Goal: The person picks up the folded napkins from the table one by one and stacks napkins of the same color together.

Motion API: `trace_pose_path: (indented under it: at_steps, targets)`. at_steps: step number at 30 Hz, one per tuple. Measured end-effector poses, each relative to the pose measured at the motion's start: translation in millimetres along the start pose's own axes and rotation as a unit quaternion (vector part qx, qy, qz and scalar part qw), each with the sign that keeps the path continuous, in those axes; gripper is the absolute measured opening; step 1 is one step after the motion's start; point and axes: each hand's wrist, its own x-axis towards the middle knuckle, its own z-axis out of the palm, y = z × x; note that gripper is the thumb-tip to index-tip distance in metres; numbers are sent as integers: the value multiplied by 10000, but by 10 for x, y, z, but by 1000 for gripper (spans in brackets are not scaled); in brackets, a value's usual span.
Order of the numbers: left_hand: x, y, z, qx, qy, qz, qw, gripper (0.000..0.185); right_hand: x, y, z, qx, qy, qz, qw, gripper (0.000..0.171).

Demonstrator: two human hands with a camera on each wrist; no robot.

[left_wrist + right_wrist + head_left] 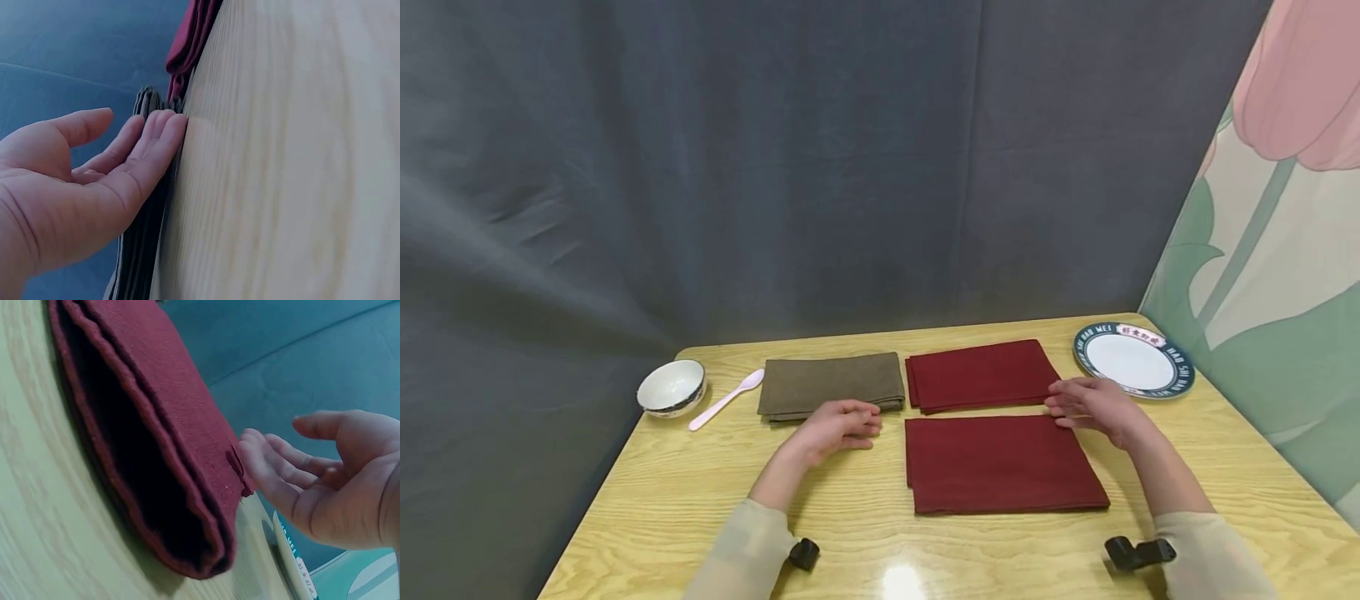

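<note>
Two folded dark red cloths lie on the table, the far red cloth [981,375] behind the near red cloth [1003,462]. To their left is a folded brown cloth [831,383]. My left hand [835,431] is at the brown cloth's front edge, fingers loosely bent and holding nothing; whether it touches the cloth I cannot tell. Over the right edges of the red cloths hovers my right hand [1097,408], its fingers relaxed around nothing. In the right wrist view the near red cloth [181,394] shows its folded layers, with the fingertips just beyond.
A white bowl [672,385] with a patterned outside stands at the table's left edge, beside a pink spoon [726,400]. At the back right sits a white plate [1131,358] with a dark lettered rim. A dark curtain [850,167] hangs behind the wooden table [865,533].
</note>
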Motion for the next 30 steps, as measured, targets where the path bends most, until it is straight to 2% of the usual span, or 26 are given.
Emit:
trace_pose_path:
  at_steps: [4, 8, 11, 16, 24, 30]
  targets:
    - [26, -3, 53, -27, -9, -49, 10000, 41, -21, -8, -41, -150, 345, 7, 9993, 50]
    - [54, -11, 116, -120, -6, -26, 9999, 43, -57, -16, -78, -604, 430, 45, 9972, 48]
    - [72, -22, 174, -199, -1, 23, 9998, 44, -84, -12, -110, -827, 270, 216, 9960, 48]
    - [101, -54, 275, -252, -75, 70, 9996, 44, -117, 17, -148, -727, -46, 419, 9965, 48]
    - [135, -70, 403, -469, -290, -43, 9985, 47, -152, 32, -129, -710, -135, 444, 9964, 47]
    - [146, -67, 473, -234, -209, 59, 9995, 47, -123, 14, -49, -872, -338, 431, 9947, 42]
